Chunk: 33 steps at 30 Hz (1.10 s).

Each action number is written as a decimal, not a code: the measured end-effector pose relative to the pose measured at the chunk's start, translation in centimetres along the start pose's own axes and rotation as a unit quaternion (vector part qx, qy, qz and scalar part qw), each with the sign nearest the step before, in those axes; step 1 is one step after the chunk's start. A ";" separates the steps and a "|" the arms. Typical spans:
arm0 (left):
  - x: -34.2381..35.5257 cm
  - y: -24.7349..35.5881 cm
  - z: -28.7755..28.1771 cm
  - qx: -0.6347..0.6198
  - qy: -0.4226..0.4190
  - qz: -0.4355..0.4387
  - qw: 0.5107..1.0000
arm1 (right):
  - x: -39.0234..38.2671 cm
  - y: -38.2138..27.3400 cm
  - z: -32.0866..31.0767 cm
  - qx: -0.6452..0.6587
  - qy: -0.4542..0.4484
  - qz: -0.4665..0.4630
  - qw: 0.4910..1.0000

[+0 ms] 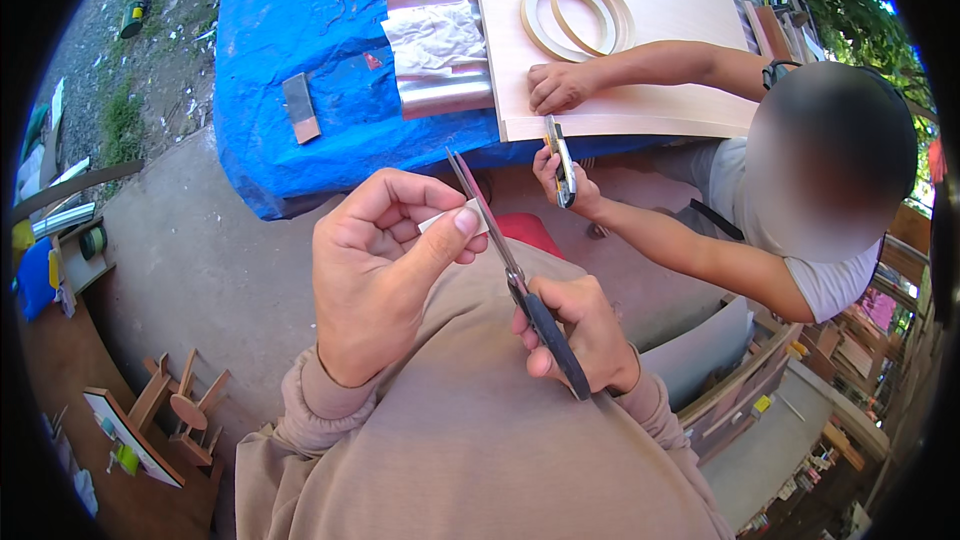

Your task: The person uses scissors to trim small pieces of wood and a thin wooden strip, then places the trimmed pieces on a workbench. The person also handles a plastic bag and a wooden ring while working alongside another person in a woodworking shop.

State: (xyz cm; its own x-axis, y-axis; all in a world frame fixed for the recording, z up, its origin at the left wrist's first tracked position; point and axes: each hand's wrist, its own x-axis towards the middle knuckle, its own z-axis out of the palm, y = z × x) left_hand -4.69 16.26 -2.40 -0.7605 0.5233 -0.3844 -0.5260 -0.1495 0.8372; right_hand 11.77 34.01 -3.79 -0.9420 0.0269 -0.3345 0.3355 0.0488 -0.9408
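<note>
My left hand [362,275] pinches a small whitish piece [482,220], like paper or thin strip, between thumb and fingers. Part of that piece is hidden behind the thumb. In my right hand [588,328] is a pair of scissors [545,320] with black handles, its blades pointing up and away from me. The blades pass right beside the piece at my left fingertips, their tips slightly apart. I cannot tell whether the piece lies between them.
Ahead, a blue tarp [265,30] covers a table with a pale wood board [690,110] and coiled edge strips [540,30]. A co-worker's hand [562,87] rests on the board; the other holds a cutter-like tool [563,165]. A sanding block [300,108] lies on the tarp.
</note>
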 end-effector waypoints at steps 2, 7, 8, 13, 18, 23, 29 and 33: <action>-0.1 0.3 -0.1 0.005 -0.001 -0.004 1.000 | 0.1 0.0 0.0 -0.021 -0.003 -0.005 1.000; -0.7 0.7 0.3 0.036 0.016 -0.004 0.999 | 0.0 0.3 -0.3 -0.091 -0.005 -0.024 0.996; -0.8 0.7 0.4 0.045 0.019 0.002 0.999 | -0.1 0.3 -0.3 -0.091 -0.002 -0.028 0.995; -1.0 0.2 0.8 0.053 0.029 0.019 0.998 | -0.2 0.0 -0.2 -0.117 0.018 -0.041 0.992; -1.1 -0.7 0.3 0.043 0.000 0.072 0.996 | -0.4 -1.3 -0.8 -0.213 0.056 -0.077 0.972; -1.3 -1.7 -0.3 0.052 -0.024 0.141 0.988 | -1.1 -2.7 -1.6 -0.317 0.111 -0.103 0.936; -1.2 -2.5 0.6 0.018 -0.029 0.149 0.988 | -1.3 -2.2 -2.3 -0.334 0.162 -0.147 0.917; -1.1 -2.6 2.3 0.035 -0.011 0.131 0.991 | -0.6 -0.4 -2.5 -0.219 0.187 -0.146 0.947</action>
State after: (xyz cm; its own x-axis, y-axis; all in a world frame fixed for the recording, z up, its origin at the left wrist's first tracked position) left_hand -1.63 18.03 -3.28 -0.8592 0.4916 -0.1419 -0.2825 -0.2246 0.9326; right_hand 12.26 36.51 -3.05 -0.9537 0.2957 0.0557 0.1100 0.5151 -0.8501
